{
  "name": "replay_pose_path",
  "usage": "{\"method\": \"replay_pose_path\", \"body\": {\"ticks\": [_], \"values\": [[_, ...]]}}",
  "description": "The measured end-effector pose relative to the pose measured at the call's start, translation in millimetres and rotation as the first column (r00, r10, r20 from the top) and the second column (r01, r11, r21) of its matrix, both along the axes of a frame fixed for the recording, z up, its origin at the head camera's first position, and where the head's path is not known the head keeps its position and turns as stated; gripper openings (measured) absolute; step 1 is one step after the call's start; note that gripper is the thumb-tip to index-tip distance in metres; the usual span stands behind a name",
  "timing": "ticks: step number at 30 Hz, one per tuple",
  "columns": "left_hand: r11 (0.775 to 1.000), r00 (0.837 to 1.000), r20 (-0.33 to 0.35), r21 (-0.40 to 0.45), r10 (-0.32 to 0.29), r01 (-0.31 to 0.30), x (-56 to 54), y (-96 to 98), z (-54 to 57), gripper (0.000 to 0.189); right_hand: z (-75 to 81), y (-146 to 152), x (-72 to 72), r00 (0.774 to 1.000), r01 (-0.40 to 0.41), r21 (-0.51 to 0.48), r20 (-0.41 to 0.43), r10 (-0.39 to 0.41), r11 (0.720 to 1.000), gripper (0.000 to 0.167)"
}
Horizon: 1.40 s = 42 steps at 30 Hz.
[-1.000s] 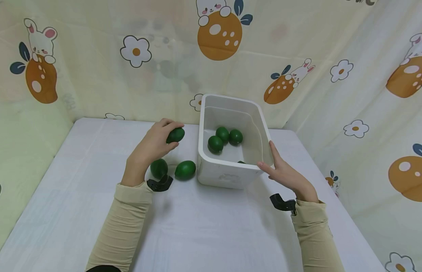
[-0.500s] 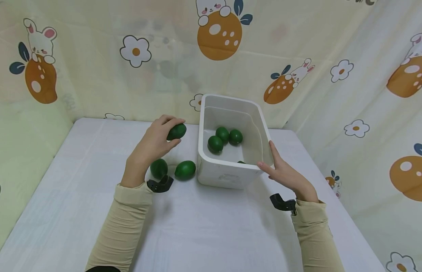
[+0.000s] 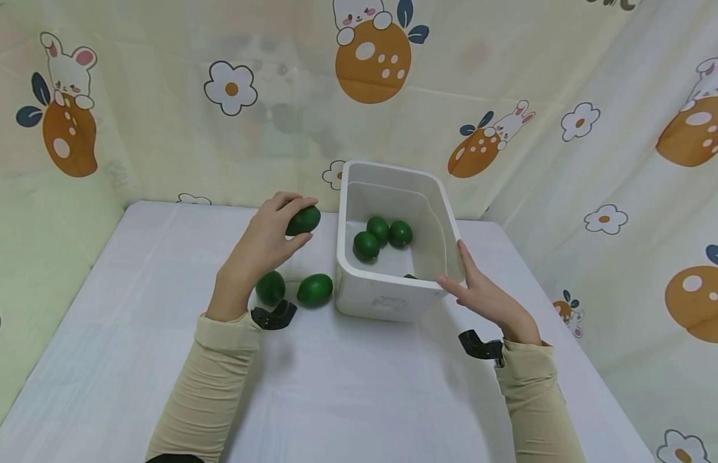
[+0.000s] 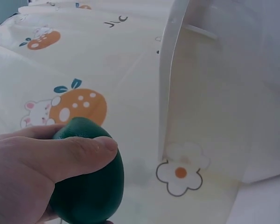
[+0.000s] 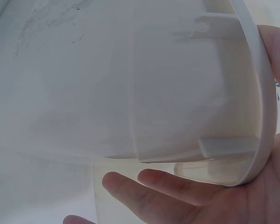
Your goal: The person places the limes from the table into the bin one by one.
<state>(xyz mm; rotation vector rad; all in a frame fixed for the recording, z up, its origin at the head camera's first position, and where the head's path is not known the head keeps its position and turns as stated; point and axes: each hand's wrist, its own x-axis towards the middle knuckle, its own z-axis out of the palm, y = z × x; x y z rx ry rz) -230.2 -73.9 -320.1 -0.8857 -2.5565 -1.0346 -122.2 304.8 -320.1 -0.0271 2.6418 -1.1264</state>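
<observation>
Head view: white bin (image 3: 359,296) sits toward far side of the white table (image 3: 347,392), printed curtain (image 3: 289,154) behind. Held green fruit (image 3: 304,220) is L of the bin, its L wall in the way betw. that and the fruits inside. Count: 1 in hand; 2 loose fruits (image 3: 315,290) on table, L of bin, one partly covered by the L wrist; 3 whole fruits (image 3: 367,245) in bin, plus a sliver of a 4th (image 3: 411,276) by the near wall — mostly hidden. L hand (image 3: 270,231) reaches over the table, fingers and thumb clamped on its fruit. R hand (image 3: 487,294) grips the bin's near-R corner.

L wrist view: thumb across 1 fruit, gap to bin wall.

R wrist view: bin rim in crook betw. thumb & fingers — fingers spread outside.
</observation>
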Motion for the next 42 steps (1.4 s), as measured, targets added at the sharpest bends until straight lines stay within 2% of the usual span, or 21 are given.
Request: {"method": "replay_pose_path", "body": {"ticks": [20,30,42], "values": [[0.994,0.995,-0.101,0.108,-0.004,0.015,7.4,8.0,7.1,0.053,-0.8,-0.4,1.3,1.000,0.003,0.026,-0.005,-0.003,1.000,0.092],[0.996,0.994,-0.103,0.080,-0.021,0.030,12.9,13.9,9.0,0.053,-0.6,-0.5,1.5,1.000,0.007,0.025,-0.003,-0.007,1.000,0.092],[0.995,0.988,-0.144,0.076,-0.050,0.061,15.5,22.2,9.0,0.052,-0.4,-0.2,1.6,1.000,0.006,0.027,-0.005,-0.006,1.000,0.092]]}}
